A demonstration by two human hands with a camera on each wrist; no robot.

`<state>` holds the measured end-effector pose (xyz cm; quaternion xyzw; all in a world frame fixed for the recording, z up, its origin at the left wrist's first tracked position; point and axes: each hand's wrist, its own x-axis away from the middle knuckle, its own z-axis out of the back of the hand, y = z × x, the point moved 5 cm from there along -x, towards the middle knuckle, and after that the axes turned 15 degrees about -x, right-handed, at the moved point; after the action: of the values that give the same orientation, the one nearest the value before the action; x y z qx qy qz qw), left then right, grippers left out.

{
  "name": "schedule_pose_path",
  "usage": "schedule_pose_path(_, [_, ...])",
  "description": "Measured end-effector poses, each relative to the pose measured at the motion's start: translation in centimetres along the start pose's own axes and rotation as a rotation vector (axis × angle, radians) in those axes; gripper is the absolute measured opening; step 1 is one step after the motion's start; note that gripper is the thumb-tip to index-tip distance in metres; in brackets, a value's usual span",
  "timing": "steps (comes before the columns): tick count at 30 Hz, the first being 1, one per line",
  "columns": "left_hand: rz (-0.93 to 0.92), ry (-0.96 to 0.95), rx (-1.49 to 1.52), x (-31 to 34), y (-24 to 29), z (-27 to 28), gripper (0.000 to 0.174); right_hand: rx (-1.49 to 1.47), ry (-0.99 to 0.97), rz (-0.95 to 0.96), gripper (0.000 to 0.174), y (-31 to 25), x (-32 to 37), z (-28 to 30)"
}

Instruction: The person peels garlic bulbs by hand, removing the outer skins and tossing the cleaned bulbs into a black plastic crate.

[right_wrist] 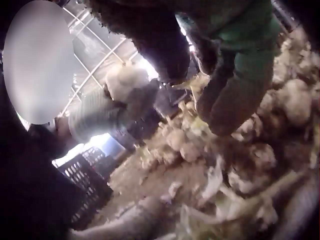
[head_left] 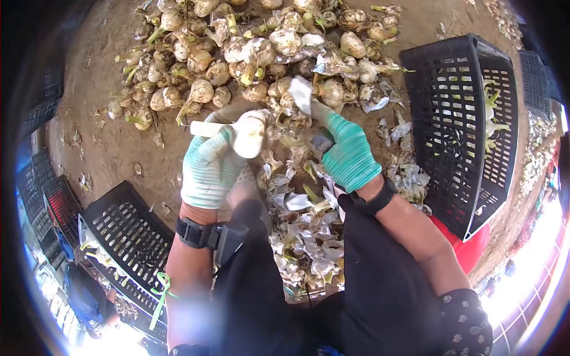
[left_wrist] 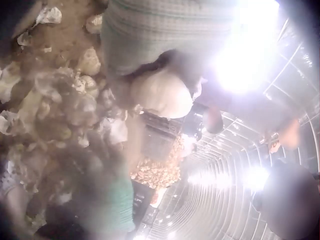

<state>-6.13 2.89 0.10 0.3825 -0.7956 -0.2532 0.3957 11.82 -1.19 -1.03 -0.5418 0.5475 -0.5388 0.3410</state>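
My left hand (head_left: pixel 209 169), in a striped glove, grips a smooth white garlic bulb (head_left: pixel 249 136), its cut pale stem pointing left past the thumb. The left wrist view shows the bulb (left_wrist: pixel 162 94) below the gloved hand (left_wrist: pixel 165 37). To its right, apart from the bulb, is my right hand (head_left: pixel 350 151) in a green glove, a whitish piece of skin (head_left: pixel 301 95) at its fingertips. The right wrist view shows a yellowish skin scrap (right_wrist: pixel 197 84) between the curled fingers and thumb of that hand (right_wrist: pixel 240 65); part of the grasp is dark.
Unpeeled garlic bulbs (head_left: pixel 199 59) are heaped ahead on the brown ground. Loose skins (head_left: pixel 306 237) lie between the legs. Black crates stand at right (head_left: pixel 442 113) and lower left (head_left: pixel 127 228), with garlic stems inside. A person (head_left: pixel 89 299) is at the far lower left.
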Motion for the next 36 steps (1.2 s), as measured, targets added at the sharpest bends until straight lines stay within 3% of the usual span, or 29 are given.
schedule_pose_path(2, [0.037,0.033,-0.084,0.2,-0.5,-0.4,0.043,0.193,-0.130,0.018,0.022,-2.4,-0.4,-1.6])
schedule_pose_path(3, [0.058,0.025,-0.124,0.3,-0.4,-1.2,0.043,-0.104,-0.116,-0.316,0.027,-1.9,-0.3,-2.2])
schedule_pose_path(4, [0.058,0.022,-0.118,0.3,-0.4,-1.4,0.043,-0.098,-0.114,-0.317,0.027,-1.9,-0.4,-2.4])
schedule_pose_path(6, [0.055,0.056,-0.408,0.4,-0.4,-1.4,0.042,0.295,-0.279,0.102,0.028,-3.6,-0.7,-3.4])
schedule_pose_path(11, [0.080,0.079,-0.622,0.5,0.1,-1.3,0.040,0.233,-0.305,-0.090,0.026,-2.9,-0.7,-3.1])
schedule_pose_path(13, [0.085,0.054,-0.457,0.5,-0.3,-1.3,0.039,0.172,-0.282,0.028,0.025,-2.4,-0.5,-2.6])
schedule_pose_path(17, [0.096,0.072,-0.500,0.6,-0.6,-0.8,0.039,0.075,-0.253,0.047,0.024,-2.1,-0.3,-2.4])
schedule_pose_path(20, [0.089,0.058,-0.496,0.9,-0.8,-0.6,0.040,0.234,-0.207,0.150,0.024,-1.1,-0.1,-1.8])
schedule_pose_path(22, [-0.061,-0.096,-0.080,0.8,0.0,-1.1,0.038,0.169,-0.175,-0.173,0.025,2.4,-0.2,-1.4])
schedule_pose_path(23, [-0.095,-0.161,-0.073,0.7,0.5,-1.5,0.032,0.378,-0.273,-0.318,0.024,3.1,0.9,-0.5])
schedule_pose_path(24, [-0.096,-0.153,-0.084,0.9,0.9,-1.2,0.032,0.366,-0.281,-0.316,0.024,2.0,1.3,-0.7])
schedule_pose_path(26, [0.068,-0.048,0.259,1.2,0.8,-0.3,0.039,0.605,-0.633,-0.208,0.020,0.9,2.4,-2.0])
schedule_pose_path(27, [0.086,-0.019,0.323,1.3,0.7,0.0,0.031,0.607,-0.696,0.015,0.024,0.1,2.4,-2.3])
schedule_pose_path(28, [0.088,-0.024,0.317,1.2,0.4,0.6,0.031,0.605,-0.689,0.018,0.024,0.4,2.2,-2.4])
schedule_pose_path(30, [-0.007,-0.045,0.248,1.0,0.3,1.7,0.026,0.244,-0.422,-0.289,0.031,1.7,1.4,-1.5])
schedule_pose_path(31, [-0.003,-0.048,0.249,0.9,0.1,1.4,0.026,0.425,-0.460,-0.014,0.035,-1.1,0.5,-1.7])
schedule_pose_path(32, [0.024,-0.077,0.308,0.9,0.0,0.8,0.025,0.425,-0.458,-0.015,0.035,-2.0,0.4,-2.1])
schedule_pose_path(34, [0.078,-0.136,0.425,0.8,-0.3,-0.2,0.024,0.281,-0.230,0.407,0.033,-5.4,0.1,-2.6])
schedule_pose_path(36, [0.109,-0.189,0.378,0.4,-0.7,-0.5,0.022,0.291,-0.265,0.437,0.031,-6.8,0.1,-3.9])
